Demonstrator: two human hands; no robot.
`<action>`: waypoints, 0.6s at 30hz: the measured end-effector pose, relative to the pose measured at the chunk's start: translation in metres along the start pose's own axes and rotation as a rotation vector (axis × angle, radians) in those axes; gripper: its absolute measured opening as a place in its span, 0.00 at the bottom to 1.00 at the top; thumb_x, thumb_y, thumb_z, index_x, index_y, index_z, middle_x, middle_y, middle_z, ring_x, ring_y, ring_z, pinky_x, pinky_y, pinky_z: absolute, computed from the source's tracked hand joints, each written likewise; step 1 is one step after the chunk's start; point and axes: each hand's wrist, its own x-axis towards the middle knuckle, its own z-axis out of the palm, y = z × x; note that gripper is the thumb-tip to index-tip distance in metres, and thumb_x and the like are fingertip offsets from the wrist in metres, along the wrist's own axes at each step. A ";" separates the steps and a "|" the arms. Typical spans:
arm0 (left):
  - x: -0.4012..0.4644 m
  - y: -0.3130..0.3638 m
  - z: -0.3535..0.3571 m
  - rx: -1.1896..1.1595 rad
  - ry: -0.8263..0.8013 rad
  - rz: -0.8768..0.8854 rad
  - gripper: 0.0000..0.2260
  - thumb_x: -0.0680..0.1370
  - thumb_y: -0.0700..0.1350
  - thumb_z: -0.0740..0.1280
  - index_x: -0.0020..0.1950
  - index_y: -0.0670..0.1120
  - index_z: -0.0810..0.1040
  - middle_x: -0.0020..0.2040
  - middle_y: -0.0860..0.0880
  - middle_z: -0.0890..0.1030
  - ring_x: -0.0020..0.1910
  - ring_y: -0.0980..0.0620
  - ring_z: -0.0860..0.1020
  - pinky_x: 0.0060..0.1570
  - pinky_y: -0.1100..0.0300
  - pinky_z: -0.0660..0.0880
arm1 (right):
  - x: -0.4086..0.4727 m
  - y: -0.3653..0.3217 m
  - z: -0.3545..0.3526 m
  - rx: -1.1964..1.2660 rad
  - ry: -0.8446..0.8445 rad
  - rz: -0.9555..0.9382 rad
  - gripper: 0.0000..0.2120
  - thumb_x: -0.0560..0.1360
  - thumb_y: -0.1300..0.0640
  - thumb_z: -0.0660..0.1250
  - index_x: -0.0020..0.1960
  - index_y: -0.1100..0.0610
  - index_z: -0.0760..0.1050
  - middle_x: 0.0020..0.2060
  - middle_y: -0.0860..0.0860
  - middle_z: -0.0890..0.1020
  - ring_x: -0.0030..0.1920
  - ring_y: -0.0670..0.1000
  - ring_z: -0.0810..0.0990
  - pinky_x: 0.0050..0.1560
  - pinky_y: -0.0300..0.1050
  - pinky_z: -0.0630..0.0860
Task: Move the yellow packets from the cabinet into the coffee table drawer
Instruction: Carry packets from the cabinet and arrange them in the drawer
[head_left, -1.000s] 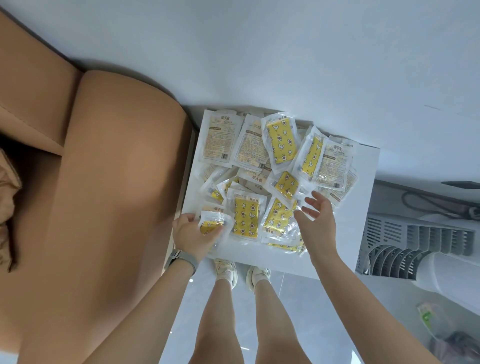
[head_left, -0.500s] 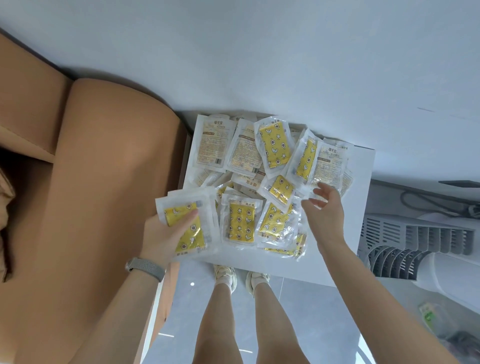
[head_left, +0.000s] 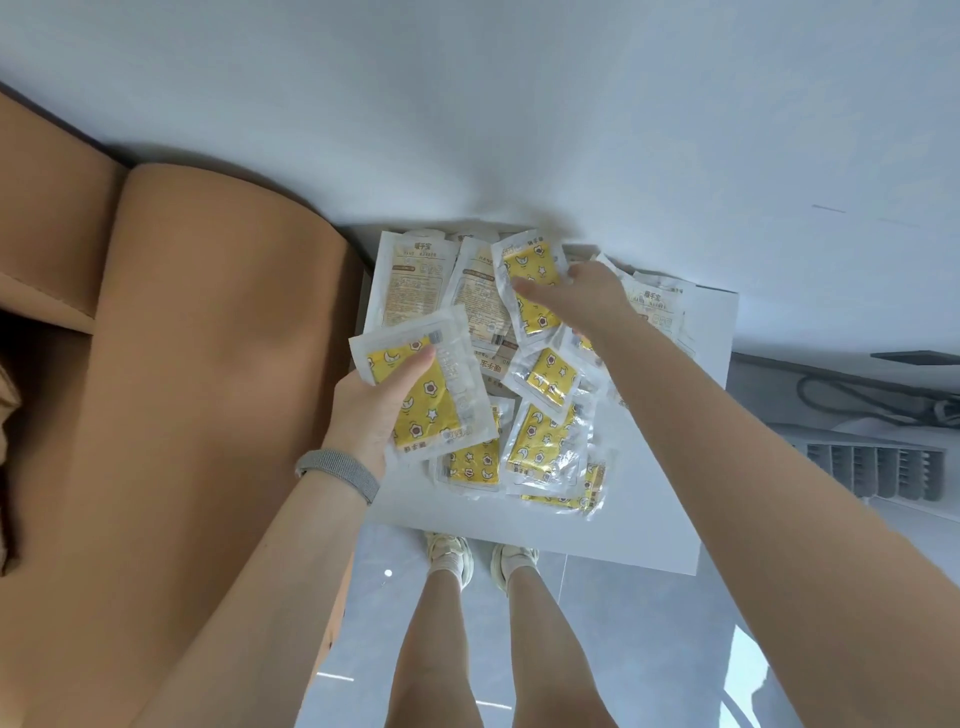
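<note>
Your left hand (head_left: 371, 410) grips a yellow packet (head_left: 423, 395), thumb across its face, raised over a heap of packets (head_left: 540, 447) on the white cabinet top (head_left: 665, 467). Your right hand (head_left: 587, 299) reaches onto another yellow packet (head_left: 530, 283) at the back of the heap, beside the tan sofa arm (head_left: 208, 364). A grey wristband (head_left: 340, 470) circles your left wrist.

Pale white wall (head_left: 571, 104) ahead of me, tan leather sofa (head_left: 197, 415) to my left, glossy grey tiled floor (head_left: 649, 649) under my feet, white slatted appliance (head_left: 878, 467) at my right, dark cable (head_left: 852, 395) behind it, soft daylight.
</note>
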 end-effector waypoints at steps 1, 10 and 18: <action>-0.001 -0.002 0.000 -0.002 -0.008 0.000 0.16 0.71 0.49 0.76 0.57 0.49 0.82 0.49 0.48 0.86 0.48 0.48 0.85 0.46 0.50 0.82 | 0.005 0.000 0.004 -0.068 -0.013 -0.001 0.22 0.72 0.39 0.71 0.42 0.59 0.74 0.36 0.54 0.77 0.36 0.49 0.77 0.37 0.41 0.74; -0.009 -0.017 -0.016 0.021 0.023 -0.039 0.13 0.71 0.49 0.76 0.54 0.49 0.83 0.47 0.48 0.86 0.46 0.47 0.85 0.41 0.52 0.82 | 0.013 0.010 0.022 -0.308 0.083 -0.038 0.32 0.67 0.35 0.73 0.59 0.58 0.72 0.58 0.55 0.70 0.50 0.52 0.78 0.45 0.45 0.74; -0.006 -0.017 -0.025 0.028 0.051 -0.060 0.10 0.71 0.49 0.76 0.50 0.49 0.83 0.45 0.48 0.86 0.44 0.47 0.85 0.40 0.53 0.81 | 0.002 0.008 0.018 -0.375 0.191 -0.038 0.36 0.62 0.36 0.77 0.63 0.51 0.71 0.60 0.50 0.75 0.66 0.56 0.69 0.63 0.53 0.67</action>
